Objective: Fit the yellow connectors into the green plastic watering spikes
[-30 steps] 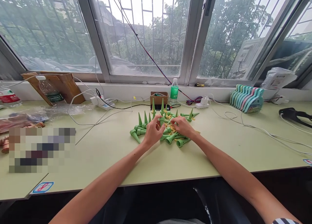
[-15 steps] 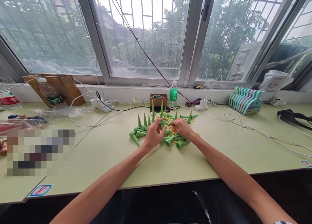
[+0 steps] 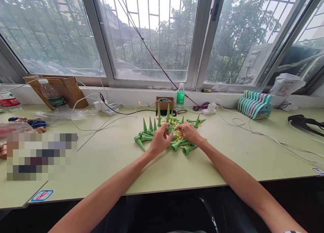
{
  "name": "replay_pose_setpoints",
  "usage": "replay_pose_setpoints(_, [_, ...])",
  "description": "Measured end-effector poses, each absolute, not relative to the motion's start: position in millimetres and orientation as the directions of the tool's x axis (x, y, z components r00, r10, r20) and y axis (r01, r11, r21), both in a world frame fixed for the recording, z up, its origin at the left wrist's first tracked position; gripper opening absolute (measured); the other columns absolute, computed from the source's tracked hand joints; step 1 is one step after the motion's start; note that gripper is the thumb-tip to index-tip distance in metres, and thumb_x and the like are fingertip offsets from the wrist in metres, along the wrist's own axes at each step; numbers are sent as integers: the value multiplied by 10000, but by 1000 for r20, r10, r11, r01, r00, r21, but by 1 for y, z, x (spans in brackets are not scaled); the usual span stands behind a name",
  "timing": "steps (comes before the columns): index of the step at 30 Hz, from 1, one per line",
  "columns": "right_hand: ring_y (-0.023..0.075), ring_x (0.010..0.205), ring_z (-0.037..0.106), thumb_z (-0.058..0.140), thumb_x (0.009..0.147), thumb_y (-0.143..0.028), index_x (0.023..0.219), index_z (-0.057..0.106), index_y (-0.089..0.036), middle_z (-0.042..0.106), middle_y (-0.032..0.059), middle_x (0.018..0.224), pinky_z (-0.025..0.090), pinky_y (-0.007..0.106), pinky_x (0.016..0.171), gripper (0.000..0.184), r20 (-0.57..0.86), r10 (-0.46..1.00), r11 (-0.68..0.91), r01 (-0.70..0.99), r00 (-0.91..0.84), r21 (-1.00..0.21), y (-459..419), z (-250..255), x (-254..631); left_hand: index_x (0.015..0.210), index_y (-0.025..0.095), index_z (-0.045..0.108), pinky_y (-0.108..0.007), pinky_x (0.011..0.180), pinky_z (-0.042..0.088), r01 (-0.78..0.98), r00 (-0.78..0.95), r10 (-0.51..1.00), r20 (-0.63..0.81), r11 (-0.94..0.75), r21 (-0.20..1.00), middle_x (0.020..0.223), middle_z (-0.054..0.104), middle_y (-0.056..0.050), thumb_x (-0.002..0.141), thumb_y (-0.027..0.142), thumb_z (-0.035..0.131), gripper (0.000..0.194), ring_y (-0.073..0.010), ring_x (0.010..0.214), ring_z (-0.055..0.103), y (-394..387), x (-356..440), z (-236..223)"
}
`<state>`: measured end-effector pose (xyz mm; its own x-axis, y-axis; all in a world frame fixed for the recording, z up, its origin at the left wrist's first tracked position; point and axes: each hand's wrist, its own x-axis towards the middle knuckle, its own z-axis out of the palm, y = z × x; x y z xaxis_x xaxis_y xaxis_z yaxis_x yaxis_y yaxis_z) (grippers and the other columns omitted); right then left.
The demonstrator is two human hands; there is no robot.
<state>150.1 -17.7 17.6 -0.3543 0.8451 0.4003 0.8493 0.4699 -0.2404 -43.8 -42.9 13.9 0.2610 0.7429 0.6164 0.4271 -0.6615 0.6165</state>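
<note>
Over the middle of a pile of green plastic watering spikes, my left hand (image 3: pixel 160 138) curls its thumb and fingers around the collar of a green spike (image 3: pixel 170 128). My right hand (image 3: pixel 190 132) is just to the right, fingertips pinched close to that spike; what they hold is too small to make out. Small yellow plastic parts (image 3: pixel 179 135) lie heaped between and below the hands. Loose spikes (image 3: pixel 187 149) lie on their sides in front. Several spikes with yellow pieces (image 3: pixel 168 114) stand point up behind, and more spikes (image 3: pixel 144 126) stand at the left.
Behind the pile are a black phone (image 3: pixel 165 113), a small cardboard box (image 3: pixel 164 102) and a green-labelled bottle (image 3: pixel 180 95). White cables (image 3: pixel 268 138) cross the table (image 3: pixel 227 158) at right, near pastel hangers (image 3: pixel 255 105). A power strip (image 3: pixel 109 108) lies back left.
The view has shifted very slightly. Both hands stay at nearly the same place over the pile, with only small finger movement around the spike.
</note>
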Motion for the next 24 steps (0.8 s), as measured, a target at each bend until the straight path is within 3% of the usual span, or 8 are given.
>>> replay_pose_setpoints(15, [186, 821, 521, 571, 843, -52, 866, 713, -151, 705, 65, 823, 346, 267, 758, 175, 345, 863, 451, 871, -371, -193, -14, 17, 149, 1094, 209, 518, -203, 520, 350, 426, 287, 734, 615, -673, 605, 669, 494, 51, 848, 269, 557, 257, -74, 509, 401, -44, -43, 14])
replay_pose_setpoints(24, [195, 800, 519, 543, 837, -52, 827, 709, -150, 691, 77, 767, 329, 270, 699, 193, 324, 847, 465, 883, -422, -65, -5, 13, 148, 1109, 202, 533, -197, 512, 349, 422, 287, 729, 621, -678, 602, 674, 490, 50, 841, 273, 570, 279, -69, 500, 399, -42, -43, 11])
